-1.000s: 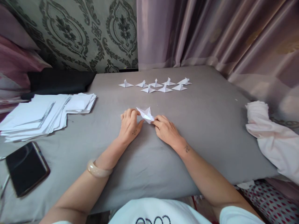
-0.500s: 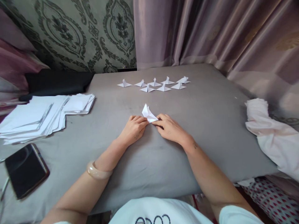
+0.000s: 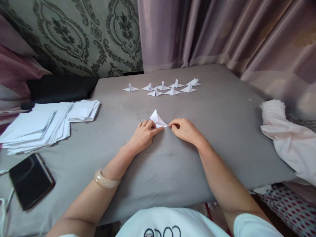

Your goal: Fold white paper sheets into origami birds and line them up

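A small piece of folded white paper (image 3: 157,119) lies on the grey cloth in front of me, with one pointed flap standing up. My left hand (image 3: 145,132) presses on its near left edge, the index finger stretched along the bottom fold. At the paper's right corner, my right hand (image 3: 184,130) has its thumb and index finger pinched on the tip. Part of the paper's left side is hidden under my left fingers. Farther back stand several finished-looking white folded paper shapes (image 3: 172,91) in two rough rows, each with a raised point.
Stacked white paper sheets (image 3: 44,121) lie at the left, before a folded black cloth (image 3: 61,88). A dark phone (image 3: 32,181) with a white cable (image 3: 3,210) rests at the near left. Bunched pale fabric (image 3: 283,131) lies along the right edge. Curtains (image 3: 168,36) hang behind.
My right hand has shifted right to the paper's right corner and closed into a pinch. My left index finger now stretches along the near fold. The paper's raised flap looks more like a single point.
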### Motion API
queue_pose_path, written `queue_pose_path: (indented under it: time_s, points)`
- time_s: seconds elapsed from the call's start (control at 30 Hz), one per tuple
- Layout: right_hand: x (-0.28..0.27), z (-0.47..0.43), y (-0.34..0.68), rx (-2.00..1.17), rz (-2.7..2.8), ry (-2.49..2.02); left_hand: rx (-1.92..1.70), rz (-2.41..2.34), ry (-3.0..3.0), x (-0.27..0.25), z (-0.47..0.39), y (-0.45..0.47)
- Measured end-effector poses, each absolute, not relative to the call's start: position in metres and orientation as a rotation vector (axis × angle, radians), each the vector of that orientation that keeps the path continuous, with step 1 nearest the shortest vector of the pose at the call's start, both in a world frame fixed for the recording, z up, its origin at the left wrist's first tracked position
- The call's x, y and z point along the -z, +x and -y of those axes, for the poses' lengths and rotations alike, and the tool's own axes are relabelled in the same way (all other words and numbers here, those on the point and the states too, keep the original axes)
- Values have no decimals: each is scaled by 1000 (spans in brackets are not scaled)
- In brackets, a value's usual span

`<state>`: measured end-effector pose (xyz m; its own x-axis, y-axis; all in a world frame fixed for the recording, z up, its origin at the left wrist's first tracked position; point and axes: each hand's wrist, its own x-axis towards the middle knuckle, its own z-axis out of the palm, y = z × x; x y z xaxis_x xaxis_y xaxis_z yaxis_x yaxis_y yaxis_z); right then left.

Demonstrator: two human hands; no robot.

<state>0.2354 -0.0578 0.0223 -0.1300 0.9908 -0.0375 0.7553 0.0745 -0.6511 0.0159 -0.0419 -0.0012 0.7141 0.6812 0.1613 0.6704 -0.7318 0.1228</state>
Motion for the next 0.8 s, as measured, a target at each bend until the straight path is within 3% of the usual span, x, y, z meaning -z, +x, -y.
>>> queue_pose_path:
  time_s: [0.2, 0.43, 0.6, 0.8]
  points:
    - [-11, 58, 216, -606, 1868, -1751, -474, -1096, 2865, 4, 41, 14]
    - [-8, 57, 209, -614, 1910, -1555, -953, -1277, 2770, -2, 39, 10]
    - [-16, 59, 210, -664, 1867, -1419, -938, -1174, 2804, -1, 41, 10]
    - [-30, 57, 216, -977, 1434, -1292, -1089, -1156, 1999, -12, 44, 20]
